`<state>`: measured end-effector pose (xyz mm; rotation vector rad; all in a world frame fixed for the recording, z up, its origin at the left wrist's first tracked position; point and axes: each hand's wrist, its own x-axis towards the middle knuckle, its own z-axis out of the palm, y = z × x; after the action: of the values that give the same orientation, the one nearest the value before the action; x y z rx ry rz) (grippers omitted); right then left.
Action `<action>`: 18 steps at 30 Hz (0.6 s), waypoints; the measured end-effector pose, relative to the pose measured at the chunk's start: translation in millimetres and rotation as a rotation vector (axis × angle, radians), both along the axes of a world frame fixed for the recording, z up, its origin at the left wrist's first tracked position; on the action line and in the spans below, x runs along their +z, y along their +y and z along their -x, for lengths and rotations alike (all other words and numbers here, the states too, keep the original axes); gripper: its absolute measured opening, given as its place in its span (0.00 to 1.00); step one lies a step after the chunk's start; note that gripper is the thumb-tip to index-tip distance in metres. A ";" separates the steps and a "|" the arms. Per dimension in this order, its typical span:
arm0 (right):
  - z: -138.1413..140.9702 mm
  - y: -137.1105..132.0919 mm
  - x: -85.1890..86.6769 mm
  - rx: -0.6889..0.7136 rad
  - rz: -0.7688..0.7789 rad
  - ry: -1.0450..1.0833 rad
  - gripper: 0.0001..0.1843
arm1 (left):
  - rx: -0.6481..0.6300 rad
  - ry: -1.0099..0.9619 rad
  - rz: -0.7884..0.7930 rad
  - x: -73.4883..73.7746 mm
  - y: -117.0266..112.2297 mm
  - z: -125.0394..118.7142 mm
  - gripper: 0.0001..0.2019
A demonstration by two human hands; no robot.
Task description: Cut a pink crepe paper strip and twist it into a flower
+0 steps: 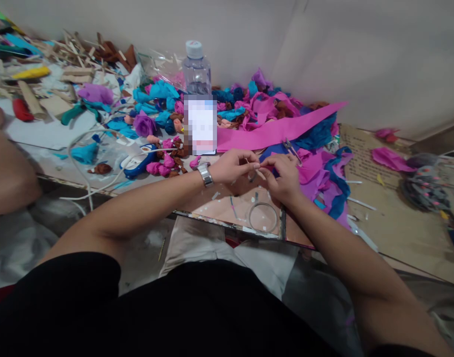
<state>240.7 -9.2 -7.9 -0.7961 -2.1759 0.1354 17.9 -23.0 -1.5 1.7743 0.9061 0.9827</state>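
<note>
Over the table edge, my left hand [232, 167] and my right hand [285, 174] meet fingertip to fingertip. Both are closed in a pinch, and whatever sits between the fingers is too small to make out. Below them on the table lies a thin clear ring [263, 217], perhaps a coil of wire or a tape roll. Just behind my right hand rests a small metal tool [292, 150], partly hidden by the paper. A long strip of pink crepe paper [282, 130] stretches behind both hands. A phone [202, 124] with a blurred lit screen stands upright beyond my left hand.
A capped clear bottle [197, 69] stands behind the phone. Rolled paper flowers [163, 166] and a blue-white power strip [138, 161] with cables lie left. Crumpled paper [323, 173] and cardboard [383, 198] are right. Wood scraps [78, 54] pile far left, near another person's arm [11, 163].
</note>
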 end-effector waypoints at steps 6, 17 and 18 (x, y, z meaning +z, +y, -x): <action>-0.9 -0.2 -0.9 0.014 0.007 -0.010 0.13 | -0.038 0.020 -0.009 2.8 0.9 1.7 0.24; 0.2 -0.2 1.9 0.037 -0.009 0.053 0.13 | 0.007 -0.051 0.057 2.4 1.0 1.2 0.25; 0.3 -0.7 2.2 0.039 -0.006 0.058 0.13 | 0.005 -0.055 0.059 1.7 1.9 2.0 0.25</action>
<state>240.4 -9.8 -5.7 -0.7376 -2.1371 0.1695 16.0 -21.2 0.2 1.6889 0.8959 0.9935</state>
